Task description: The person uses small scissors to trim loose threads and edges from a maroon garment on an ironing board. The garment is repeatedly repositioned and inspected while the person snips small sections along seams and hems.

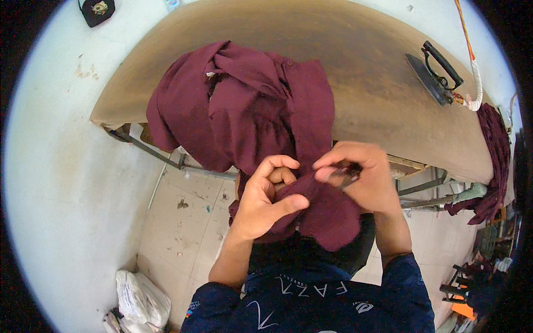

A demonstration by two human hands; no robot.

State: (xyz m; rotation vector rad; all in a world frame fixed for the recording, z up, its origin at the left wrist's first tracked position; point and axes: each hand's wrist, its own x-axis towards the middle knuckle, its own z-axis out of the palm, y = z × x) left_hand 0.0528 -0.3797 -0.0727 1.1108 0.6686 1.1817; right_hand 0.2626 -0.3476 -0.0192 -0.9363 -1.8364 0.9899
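Note:
A maroon cloth garment (250, 105) lies bunched on the brown padded table, its near end hanging over the front edge into my lap. My left hand (264, 200) is closed on the near part of the cloth, with the thumb along its top and the fingers curled. Close on the right, my right hand (358, 172) has its thumb and forefinger pinched together at the fabric. Inside its curled fingers is a small dark metal tool (348, 173), blurred, which looks like thread snips. The fingers partly hide this tool.
On the right of the padded table (366, 72), a clothes iron (436, 75) rests with its cord rising behind. More maroon cloth (491, 161) hangs over the table's right end. White bags (141, 299) stand on the floor by the left wall. A black pouch (97, 12) is at far left.

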